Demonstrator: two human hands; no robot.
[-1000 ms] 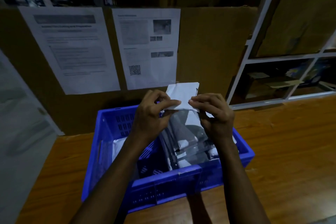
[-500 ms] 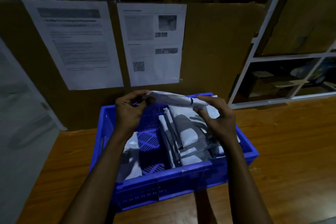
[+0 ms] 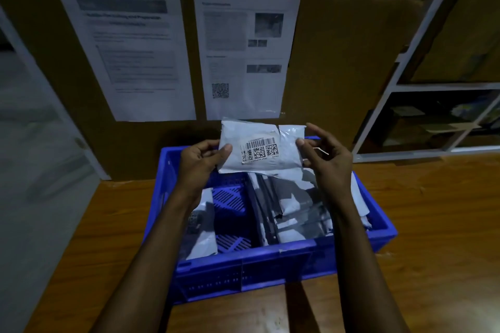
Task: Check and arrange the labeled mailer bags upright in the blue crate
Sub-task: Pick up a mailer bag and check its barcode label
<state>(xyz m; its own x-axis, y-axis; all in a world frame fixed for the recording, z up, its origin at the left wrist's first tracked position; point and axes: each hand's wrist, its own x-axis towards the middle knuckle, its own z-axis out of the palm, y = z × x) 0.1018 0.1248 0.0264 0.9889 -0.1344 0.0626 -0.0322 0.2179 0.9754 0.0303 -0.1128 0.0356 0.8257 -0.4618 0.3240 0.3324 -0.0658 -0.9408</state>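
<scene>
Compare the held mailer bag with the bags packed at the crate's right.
Left hand and right hand grip the held mailer bag above the blue crate; the packed bags sit inside it. The held mailer bag shows its flat face and barcode label; the packed bags stand on edge. Both are pale plastic.

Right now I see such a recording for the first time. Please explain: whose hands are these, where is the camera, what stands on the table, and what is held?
There is no machine, only a person's bare hands. The camera sits on the person's head and looks forward and down. On the wooden table stands a blue crate with grey bags inside. The left hand and the right hand hold a mailer bag above the crate, its barcode label facing the camera.
</scene>
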